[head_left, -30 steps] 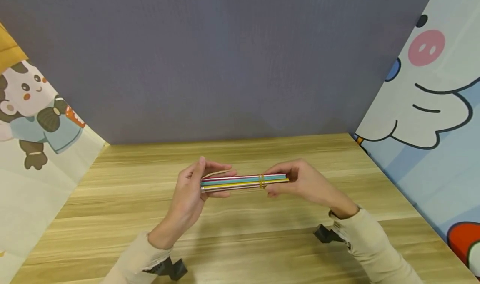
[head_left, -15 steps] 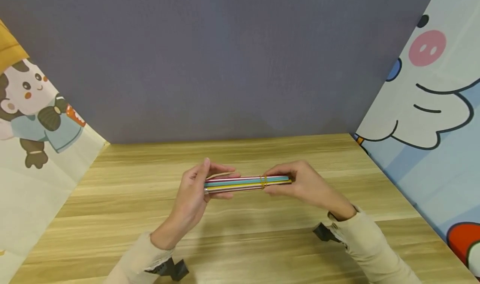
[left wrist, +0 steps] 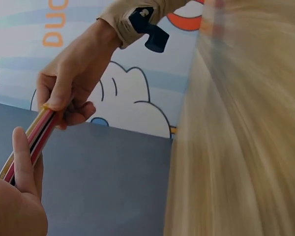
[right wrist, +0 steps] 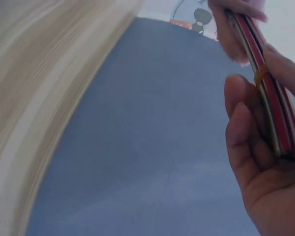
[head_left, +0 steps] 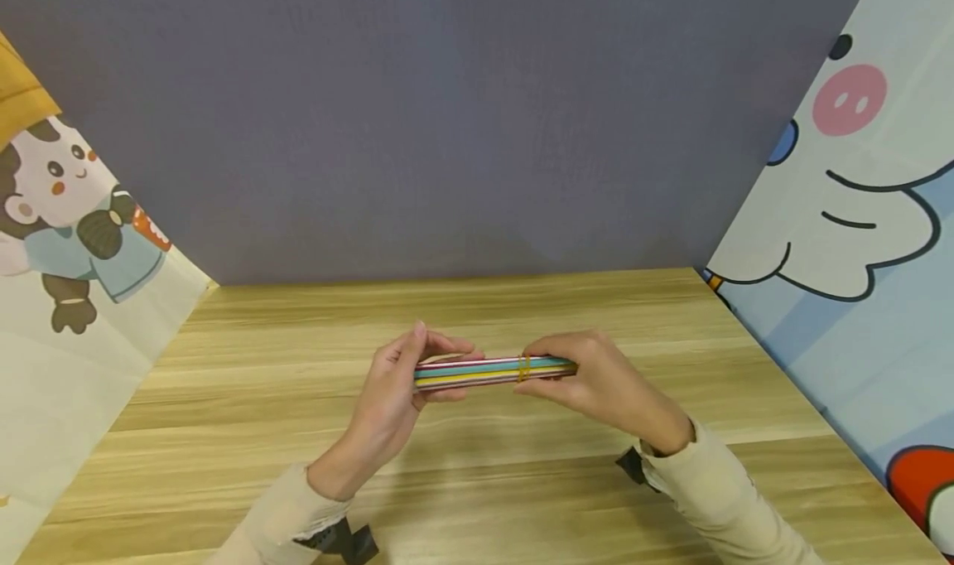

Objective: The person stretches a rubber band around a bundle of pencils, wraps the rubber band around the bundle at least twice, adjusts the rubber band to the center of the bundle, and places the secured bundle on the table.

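A bundle of pencils (head_left: 469,373) in teal, yellow, dark red and white lies level between my hands, above the table. Toward its right end a yellow rubber band (head_left: 525,368) wraps round it in a few loops. My left hand (head_left: 391,391) holds the left end between thumb and fingers, the thumb pointing up. With thumb and fingers on opposite sides, my right hand (head_left: 589,379) grips the right end, its fingertips right at the band. In the right wrist view the pencils (right wrist: 273,103) show red and black stripes, and their near ends sit against the palm.
Below the hands is a wood-grain table (head_left: 477,499). A grey panel (head_left: 462,134) rises at its back edge. Cartoon-printed sheets stand on the left (head_left: 89,217) and right (head_left: 857,217). Each sleeve carries a black wrist camera mount.
Both hands and the bundle have shifted slightly right and nearer to me. My right hand has closed further over the bundle's right end, which now shows less.
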{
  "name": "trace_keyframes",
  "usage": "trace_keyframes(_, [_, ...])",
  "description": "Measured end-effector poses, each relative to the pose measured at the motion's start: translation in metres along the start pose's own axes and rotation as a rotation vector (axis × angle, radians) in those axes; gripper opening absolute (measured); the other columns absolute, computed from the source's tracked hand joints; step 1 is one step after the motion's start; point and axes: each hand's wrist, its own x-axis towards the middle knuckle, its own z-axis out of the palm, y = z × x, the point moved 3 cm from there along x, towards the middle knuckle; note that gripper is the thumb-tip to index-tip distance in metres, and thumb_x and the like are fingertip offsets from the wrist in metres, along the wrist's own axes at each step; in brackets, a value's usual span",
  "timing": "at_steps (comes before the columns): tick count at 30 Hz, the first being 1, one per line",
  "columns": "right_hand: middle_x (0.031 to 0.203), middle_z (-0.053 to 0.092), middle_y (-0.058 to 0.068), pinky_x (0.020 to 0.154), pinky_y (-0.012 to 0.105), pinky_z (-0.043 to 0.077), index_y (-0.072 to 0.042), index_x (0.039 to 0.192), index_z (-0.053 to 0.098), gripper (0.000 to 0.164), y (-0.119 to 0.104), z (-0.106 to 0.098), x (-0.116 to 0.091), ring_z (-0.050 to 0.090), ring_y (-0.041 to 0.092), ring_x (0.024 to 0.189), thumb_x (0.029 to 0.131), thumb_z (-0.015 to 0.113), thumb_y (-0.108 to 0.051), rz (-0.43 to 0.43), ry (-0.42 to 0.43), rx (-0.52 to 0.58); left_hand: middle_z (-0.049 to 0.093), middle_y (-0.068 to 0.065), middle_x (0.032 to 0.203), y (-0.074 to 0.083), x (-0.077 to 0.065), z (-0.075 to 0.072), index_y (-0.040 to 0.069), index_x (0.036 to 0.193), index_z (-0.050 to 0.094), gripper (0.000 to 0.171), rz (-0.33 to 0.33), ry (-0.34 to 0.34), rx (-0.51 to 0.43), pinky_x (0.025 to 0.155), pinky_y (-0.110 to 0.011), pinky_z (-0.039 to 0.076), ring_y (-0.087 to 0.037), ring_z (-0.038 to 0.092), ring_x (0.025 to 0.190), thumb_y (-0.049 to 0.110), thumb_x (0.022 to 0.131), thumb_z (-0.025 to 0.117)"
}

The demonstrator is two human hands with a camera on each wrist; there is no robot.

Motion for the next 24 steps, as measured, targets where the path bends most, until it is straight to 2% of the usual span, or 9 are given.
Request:
trace_keyframes(4, [0.08, 0.069, -0.01, 0.044, 0.019, 0.047, -0.013, 0.104, 0.075, 0.025, -0.003, 0.003, 0.0, 0.051, 0.0, 0.052, 0.087, 0.078, -0.032, 0.07, -0.071, 0.085, 0.07, -0.014, 0.112, -0.001, 0.0, 0.001, 0.006, 0.099, 0.069, 0.043, -0.034, -0.033, 0.003, 0.072, -0.038, 0.064, -0.034, 0.068, 0.109, 0.034, 0.109, 0.039])
trace_keyframes(6, [0.083, 0.071, -0.008, 0.047, 0.022, 0.05, -0.014, 0.106, 0.075, 0.026, -0.002, 0.002, 0.0, 0.054, 0.004, 0.055, 0.09, 0.075, -0.035, 0.125, -0.118, 0.137, 0.069, -0.017, 0.115, 0.002, 0.0, 0.001, 0.005, 0.099, 0.069, 0.044, -0.024, -0.051, 0.017, 0.072, -0.04, 0.064, -0.035, 0.067, 0.11, 0.033, 0.109, 0.037])
trace_keyframes(12, [0.095, 0.075, 0.004, 0.071, 0.036, 0.062, -0.014, 0.111, 0.074, 0.019, 0.01, -0.008, -0.002, 0.07, 0.022, 0.08, 0.099, 0.064, -0.027, 0.292, -0.227, 0.401, 0.068, -0.018, 0.119, 0.011, 0.003, -0.001, 0.003, 0.102, 0.068, 0.046, 0.032, -0.088, 0.051, 0.072, -0.044, 0.063, -0.035, 0.067, 0.11, 0.033, 0.11, 0.035])
trace_keyframes(15, [0.096, 0.074, 0.011, 0.075, 0.04, 0.062, -0.011, 0.11, 0.074, 0.019, 0.016, -0.007, -0.001, 0.071, 0.027, 0.084, 0.101, 0.062, -0.023, 0.315, -0.266, 0.495, 0.069, -0.016, 0.119, 0.011, 0.003, -0.001, 0.002, 0.107, 0.069, 0.047, 0.03, -0.102, 0.047, 0.073, -0.044, 0.063, -0.035, 0.066, 0.111, 0.034, 0.11, 0.034])
trace_keyframes(18, [0.094, 0.074, 0.012, 0.075, 0.042, 0.062, -0.01, 0.107, 0.075, 0.019, 0.019, -0.002, 0.001, 0.071, 0.029, 0.084, 0.101, 0.062, -0.023, 0.324, -0.295, 0.542, 0.069, -0.015, 0.119, 0.009, 0.003, 0.0, 0.0, 0.111, 0.068, 0.047, 0.033, -0.105, 0.035, 0.071, -0.044, 0.063, -0.035, 0.066, 0.112, 0.033, 0.11, 0.034])
trace_keyframes(22, [0.09, 0.074, 0.012, 0.072, 0.043, 0.062, -0.01, 0.104, 0.075, 0.017, 0.019, 0.003, 0.002, 0.07, 0.031, 0.08, 0.1, 0.064, -0.021, 0.338, -0.277, 0.577, 0.069, -0.015, 0.117, 0.003, 0.001, 0.002, -0.001, 0.112, 0.066, 0.046, 0.046, -0.085, 0.037, 0.069, -0.043, 0.064, -0.035, 0.067, 0.109, 0.033, 0.11, 0.035])
trace_keyframes(24, [0.09, 0.074, 0.012, 0.071, 0.044, 0.062, -0.009, 0.105, 0.075, 0.016, 0.018, 0.005, 0.002, 0.07, 0.032, 0.079, 0.099, 0.065, -0.02, 0.341, -0.28, 0.591, 0.069, -0.014, 0.116, -0.001, 0.0, 0.003, 0.0, 0.112, 0.067, 0.046, 0.032, -0.084, 0.047, 0.071, -0.042, 0.064, -0.033, 0.068, 0.107, 0.033, 0.11, 0.036])
